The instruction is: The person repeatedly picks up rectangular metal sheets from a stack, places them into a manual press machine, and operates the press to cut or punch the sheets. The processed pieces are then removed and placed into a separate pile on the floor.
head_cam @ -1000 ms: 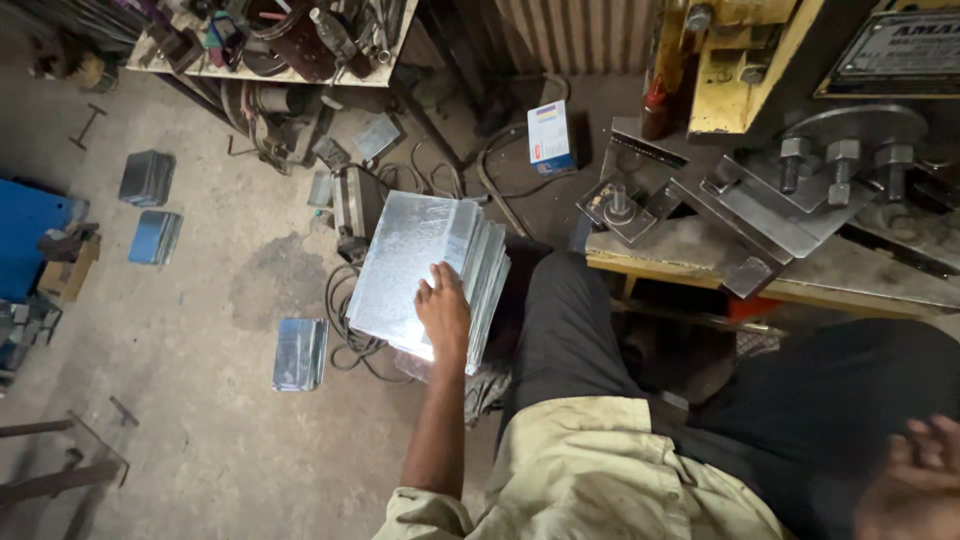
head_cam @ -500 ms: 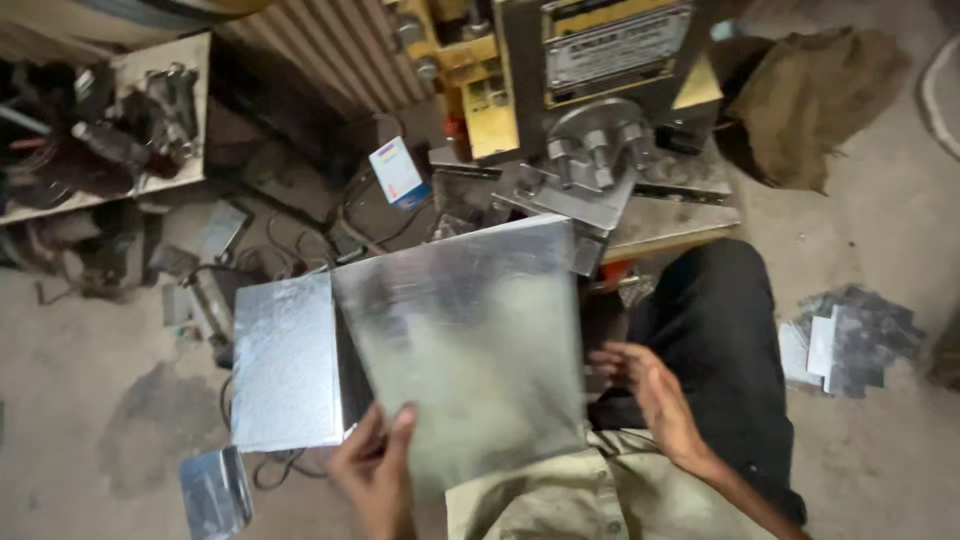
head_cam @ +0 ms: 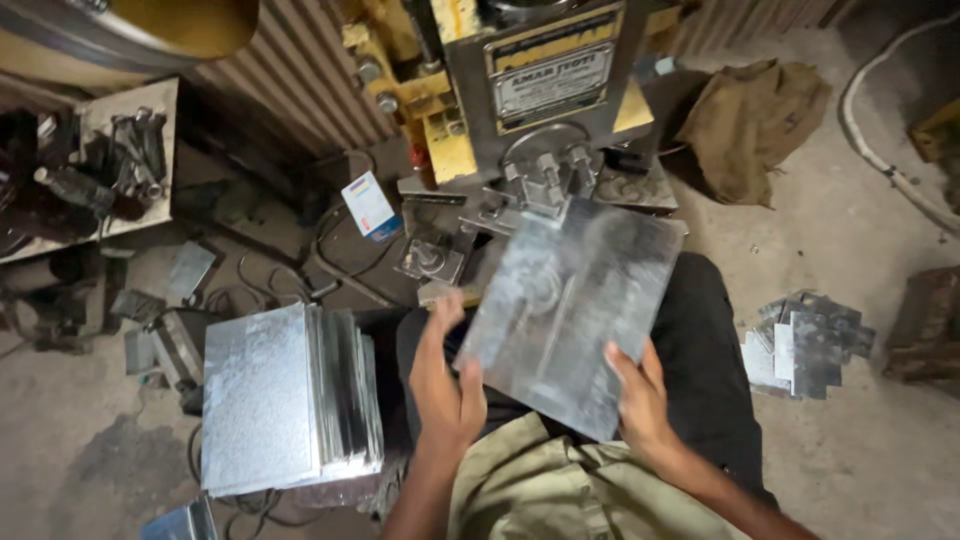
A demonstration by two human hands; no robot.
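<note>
A shiny galvanised metal sheet (head_cam: 575, 305) is held tilted over my lap, its far edge close to the die of a yellow and grey press machine (head_cam: 535, 110). My right hand (head_cam: 640, 395) grips the sheet's near right corner. My left hand (head_cam: 445, 385) is at the sheet's left edge, fingers spread and touching it. A stack of several similar sheets (head_cam: 285, 395) lies to my left, apart from both hands.
Cut metal offcuts (head_cam: 805, 345) lie on the floor at right. An olive cloth bag (head_cam: 750, 120) sits by the machine. A small white and blue box (head_cam: 368, 205) and cables lie left of the press; a tool table (head_cam: 90, 170) stands far left.
One sheet has been lifted off the stack at my left and carried right, in front of the press. My right hand has taken hold of it. The view has swung towards the machine.
</note>
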